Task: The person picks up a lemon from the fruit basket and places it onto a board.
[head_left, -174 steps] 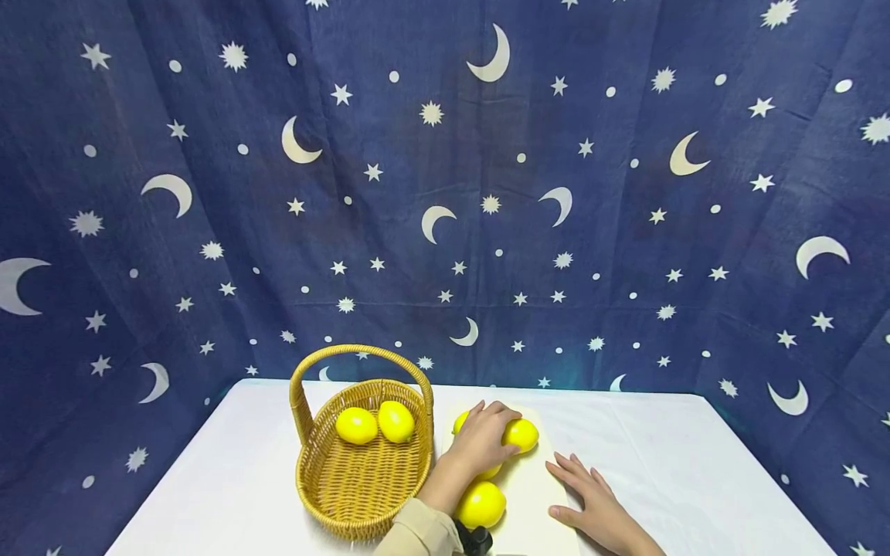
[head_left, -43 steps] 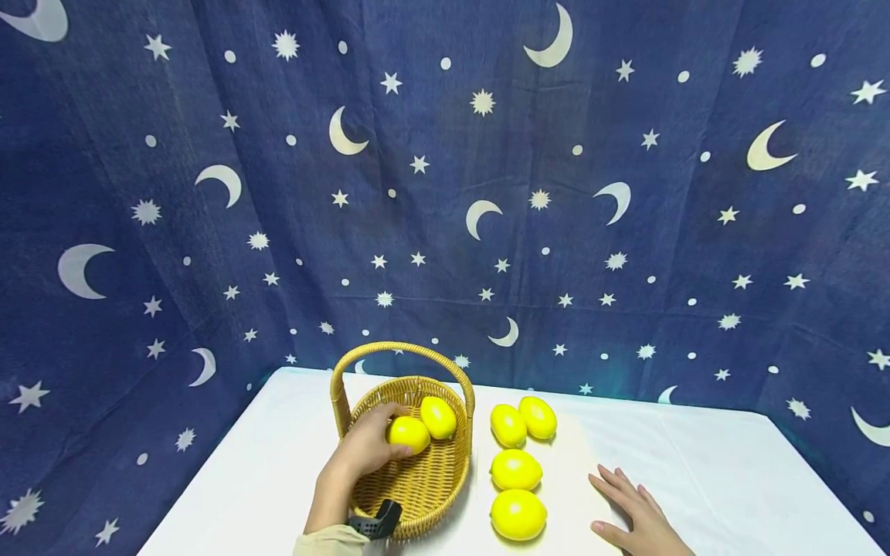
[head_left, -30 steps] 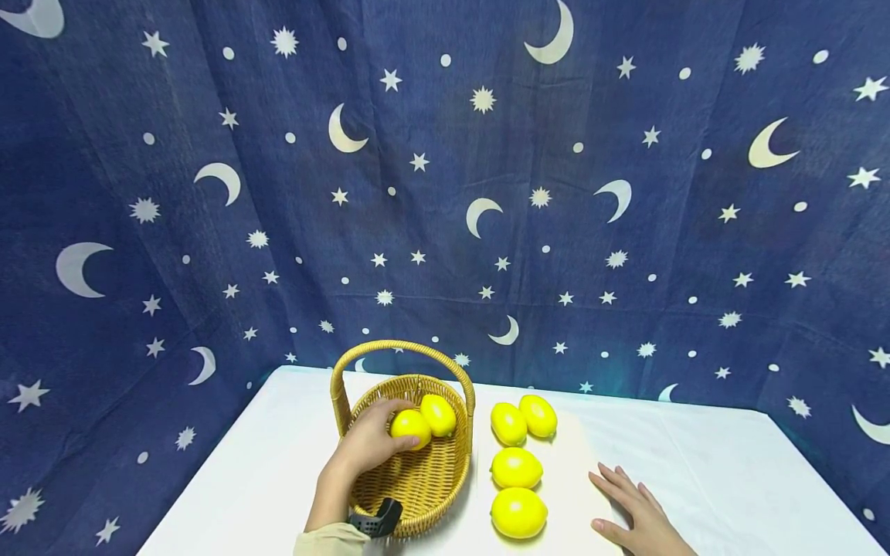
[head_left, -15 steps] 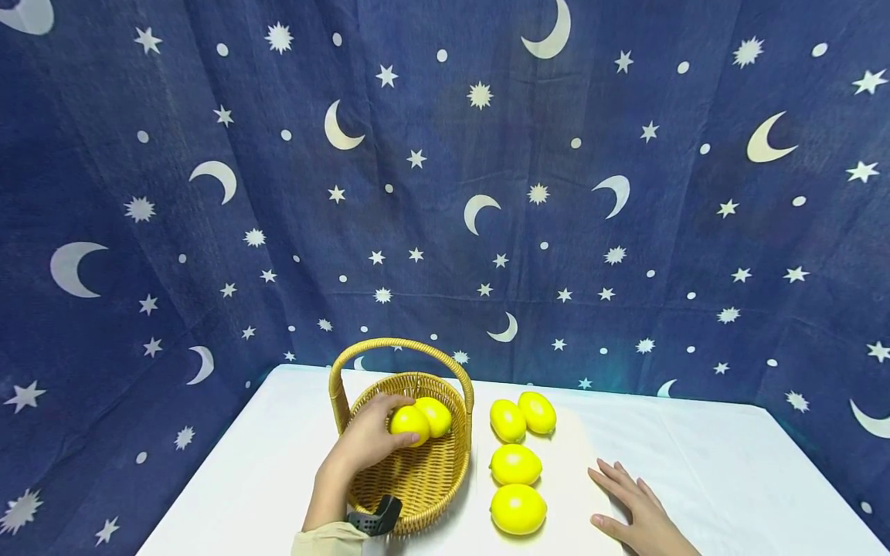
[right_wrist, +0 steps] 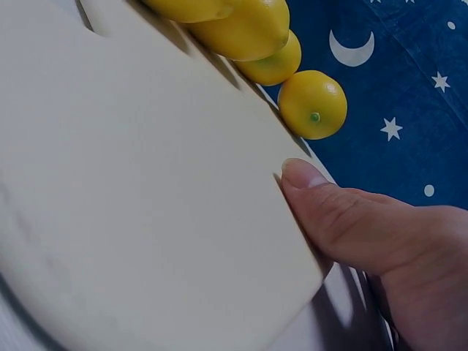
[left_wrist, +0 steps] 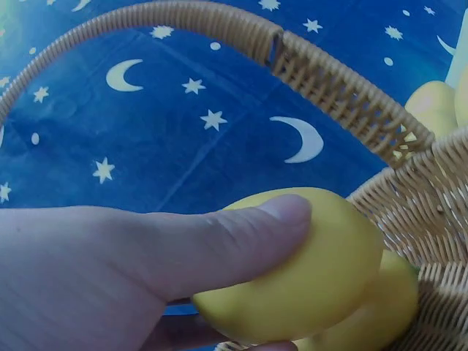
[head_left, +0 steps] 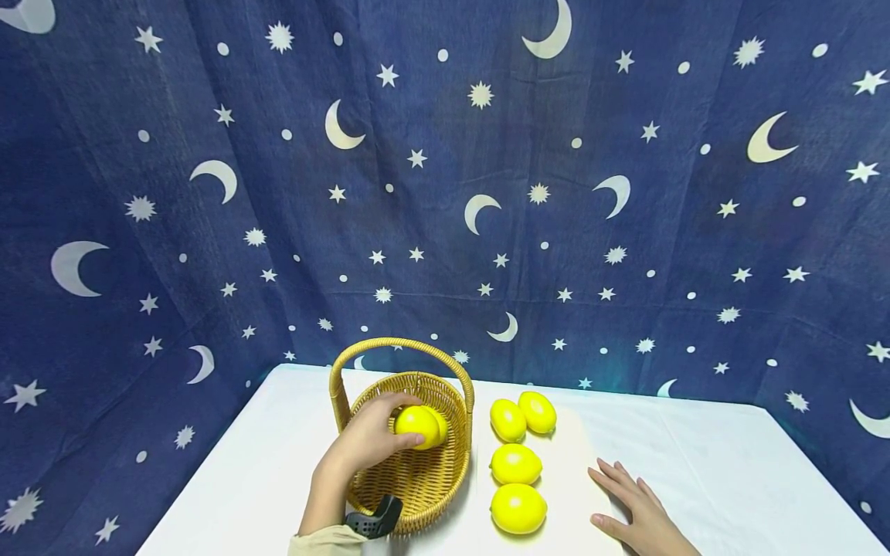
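My left hand [head_left: 371,436] reaches into a wicker basket [head_left: 417,483] and grips a yellow lemon [head_left: 417,427]. In the left wrist view the thumb lies across this lemon [left_wrist: 336,248], with fingers partly hidden beneath. A second lemon [left_wrist: 391,311] sits right behind it in the basket, mostly covered. On a cream-coloured board [head_left: 573,494] several lemons [head_left: 516,465] lie in a rough column along its left side. My right hand [head_left: 640,513] rests at the board's right edge, fingers extended and spread; its thumb [right_wrist: 303,175] touches that edge in the right wrist view.
The basket's tall arched handle [head_left: 399,343] stands upright over its back half. A white cloth covers the table [head_left: 229,479]. Behind it hangs a dark blue curtain [head_left: 445,154] with moons and stars. A black wrist device [head_left: 378,521] is on the left wrist.
My left hand moved from above the lemons on the board into the basket. Lately its lemon shifted slightly right, overlapping the other one. The right hand keeps its place by the board.
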